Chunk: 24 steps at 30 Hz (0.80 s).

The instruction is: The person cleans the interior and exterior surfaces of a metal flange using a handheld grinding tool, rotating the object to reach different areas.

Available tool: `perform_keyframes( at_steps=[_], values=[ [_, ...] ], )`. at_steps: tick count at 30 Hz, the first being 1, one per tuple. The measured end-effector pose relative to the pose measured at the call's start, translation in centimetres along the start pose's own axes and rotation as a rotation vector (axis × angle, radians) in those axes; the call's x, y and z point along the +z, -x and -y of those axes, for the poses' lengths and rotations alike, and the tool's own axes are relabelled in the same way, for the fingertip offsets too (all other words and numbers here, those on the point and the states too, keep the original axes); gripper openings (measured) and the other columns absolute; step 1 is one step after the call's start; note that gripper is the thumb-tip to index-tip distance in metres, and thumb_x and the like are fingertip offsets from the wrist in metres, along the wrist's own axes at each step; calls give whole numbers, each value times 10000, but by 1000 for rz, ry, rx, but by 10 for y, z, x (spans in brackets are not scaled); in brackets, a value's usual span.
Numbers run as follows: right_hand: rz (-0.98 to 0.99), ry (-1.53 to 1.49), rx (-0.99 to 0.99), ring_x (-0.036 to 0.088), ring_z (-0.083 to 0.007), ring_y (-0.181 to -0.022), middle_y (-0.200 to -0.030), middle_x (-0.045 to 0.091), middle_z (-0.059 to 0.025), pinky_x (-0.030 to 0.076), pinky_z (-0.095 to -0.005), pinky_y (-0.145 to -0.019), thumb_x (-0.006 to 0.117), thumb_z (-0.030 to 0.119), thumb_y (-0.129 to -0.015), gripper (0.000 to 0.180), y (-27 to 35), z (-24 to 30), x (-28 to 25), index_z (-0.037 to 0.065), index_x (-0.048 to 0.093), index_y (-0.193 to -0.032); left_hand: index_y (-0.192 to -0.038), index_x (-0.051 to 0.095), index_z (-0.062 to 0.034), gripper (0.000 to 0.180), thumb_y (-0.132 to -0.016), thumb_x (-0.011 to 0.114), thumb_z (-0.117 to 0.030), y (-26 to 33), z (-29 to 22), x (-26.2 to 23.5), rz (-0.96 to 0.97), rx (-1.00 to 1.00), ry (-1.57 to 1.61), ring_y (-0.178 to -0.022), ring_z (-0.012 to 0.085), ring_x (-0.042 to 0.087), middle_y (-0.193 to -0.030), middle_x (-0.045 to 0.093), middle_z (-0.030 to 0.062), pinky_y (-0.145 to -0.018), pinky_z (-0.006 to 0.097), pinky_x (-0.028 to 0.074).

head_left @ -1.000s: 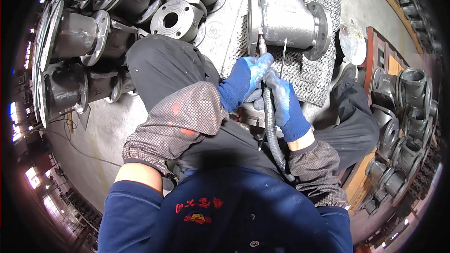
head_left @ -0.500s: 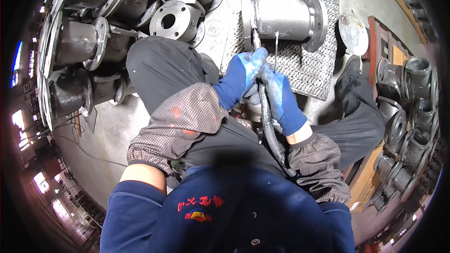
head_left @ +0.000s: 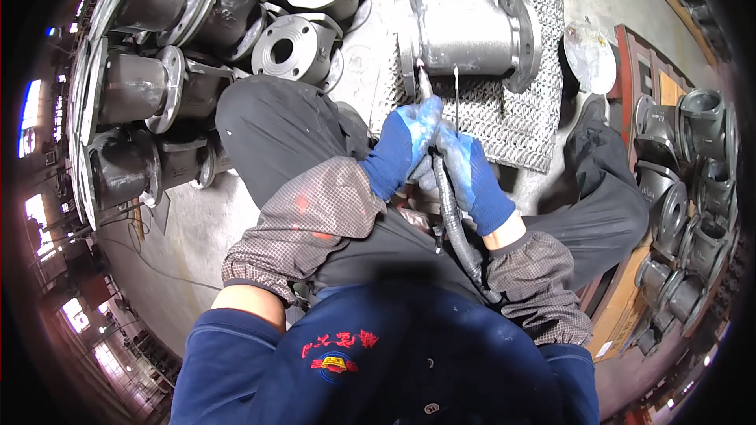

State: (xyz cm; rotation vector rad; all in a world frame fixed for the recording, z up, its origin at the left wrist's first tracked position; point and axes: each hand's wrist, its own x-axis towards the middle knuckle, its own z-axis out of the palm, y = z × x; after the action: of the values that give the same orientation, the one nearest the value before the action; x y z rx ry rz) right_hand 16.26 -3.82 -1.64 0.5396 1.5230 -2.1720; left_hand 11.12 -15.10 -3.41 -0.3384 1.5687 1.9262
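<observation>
Left grip clamped on the handpiece, right grip seemingly around the thin rod; I see the flanged casting ahead, axis crosswise, left flange nearer my left.

A pale grey concrete floor spreads across the frame. A coarse woven metallic mat lies on it at upper centre, bearing one large grey flanged casting on its side. Crowded rows of dark castings fill the upper left, and a thin cable trails over the floor at left. More castings crowd together by a tan board at right.
</observation>
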Motion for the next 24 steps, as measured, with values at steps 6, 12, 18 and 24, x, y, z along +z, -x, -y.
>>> perform_keyframes(
  at_steps=[6,12,18,24],
  values=[
    [82,137,-31,594,-137,-611,-829,612,-58,474,-249,-556,395,235,-928,325,17,34,7,-21,581,-1003,-916,595,40,317,-932,478,-254,18,-37,-4,195,-25,-31,-708,95,572,-808,627,75,-637,219,471],
    [-114,29,-37,523,-75,-482,-772,665,-144,358,-168,-417,334,522,-925,631,24,62,-22,-47,598,-995,-1042,579,44,313,-928,392,-180,47,-61,-10,207,119,-276,-673,102,564,-758,589,47,-617,234,471],
    [-110,-222,-216,363,-14,-431,-824,661,-151,232,-131,-365,372,411,-951,506,-4,81,-13,-45,532,-1100,-1053,585,31,236,-890,475,-99,78,-18,6,502,55,-3,-796,193,598,-847,629,119,-790,321,474],
    [-396,30,-672,568,-84,-665,-1050,604,-143,449,-183,-556,432,86,-927,379,-18,45,24,-8,405,-1293,-818,582,69,255,-913,460,-134,79,-10,-1,282,-136,251,-779,187,590,-834,618,128,-759,299,468]
  ],
)
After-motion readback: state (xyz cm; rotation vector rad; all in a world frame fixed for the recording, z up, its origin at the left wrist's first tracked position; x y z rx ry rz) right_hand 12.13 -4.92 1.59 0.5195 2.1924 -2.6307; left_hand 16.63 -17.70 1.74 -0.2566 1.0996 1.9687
